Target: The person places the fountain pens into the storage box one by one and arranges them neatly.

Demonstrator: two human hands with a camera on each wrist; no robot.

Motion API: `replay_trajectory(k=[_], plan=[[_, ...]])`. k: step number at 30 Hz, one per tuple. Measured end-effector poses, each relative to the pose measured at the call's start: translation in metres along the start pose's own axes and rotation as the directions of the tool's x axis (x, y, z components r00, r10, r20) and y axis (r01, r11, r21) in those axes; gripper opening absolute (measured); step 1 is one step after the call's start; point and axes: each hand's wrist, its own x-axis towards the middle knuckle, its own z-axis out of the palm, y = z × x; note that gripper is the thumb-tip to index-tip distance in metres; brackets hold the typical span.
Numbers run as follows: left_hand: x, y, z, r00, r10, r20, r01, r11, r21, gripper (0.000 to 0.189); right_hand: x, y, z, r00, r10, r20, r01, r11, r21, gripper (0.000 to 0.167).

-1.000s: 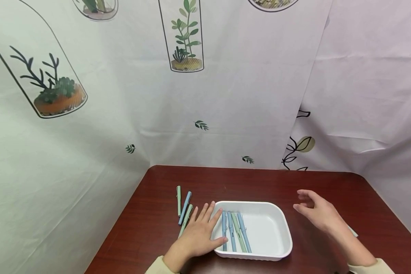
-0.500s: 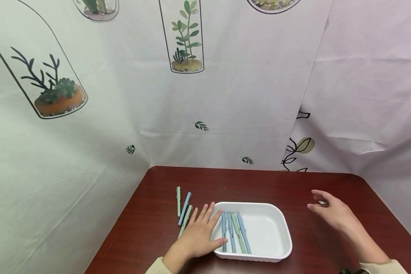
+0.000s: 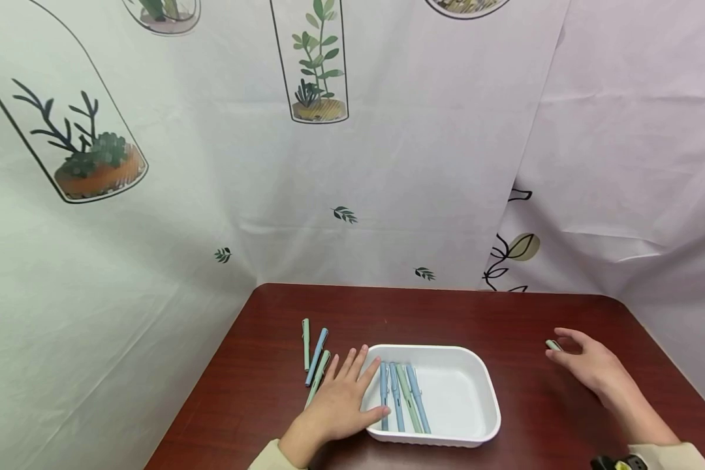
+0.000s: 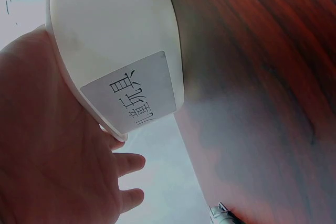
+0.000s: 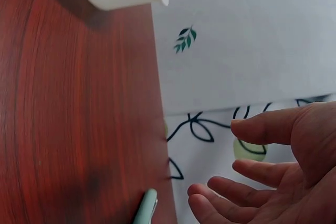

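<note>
My left hand (image 3: 342,403) lies with spread, straight fingers across the left rim of a white plastic tray (image 3: 464,438). In the left wrist view, the palm is against the tray's side, beside a printed label (image 4: 134,90). Inside the tray, several pens lie side by side, blue ones and a green pen (image 3: 409,398). My right hand (image 3: 596,369) hovers at the right of the table, fingers loosely bent and holding nothing. Close by its fingertips is a pale green pen (image 3: 553,344), mostly hidden by the hand; the right wrist view shows the pen's end (image 5: 146,208) apart from the fingers.
Left of the tray, a green pen (image 3: 306,346), a blue pen (image 3: 316,358) and another green pen (image 3: 318,378), partly behind the left hand, lie on the dark red wooden table (image 3: 446,316). A white patterned cloth (image 3: 388,196) hangs behind the table.
My right hand has moved right, away from the tray, and the end of the green pen near it has come into view. The left hand and the tray have stayed put.
</note>
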Motion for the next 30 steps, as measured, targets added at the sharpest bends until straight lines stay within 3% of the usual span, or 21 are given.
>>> replay_trajectory(k=[15, 22, 30], plan=[[0.0, 0.0, 0.0, 1.0, -0.005, 0.001, 0.005, 1.0, -0.019, 0.085, 0.011, 0.033, -0.003, 0.997, 0.063, 0.053, -0.062, 0.998, -0.027, 0.078], [0.0, 0.0, 0.0, 1.0, -0.004, -0.005, 0.004, 1.0, -0.014, 0.085, 0.02, 0.045, 0.001, 0.997, 0.047, 0.059, -0.04, 0.994, -0.104, 0.08], [0.0, 0.0, -0.001, 1.0, -0.01, 0.004, 0.01, 1.0, -0.024, 0.085, 0.027, 0.057, 0.009, 1.0, -0.011, 0.002, 0.011, 0.982, -0.19, 0.075]])
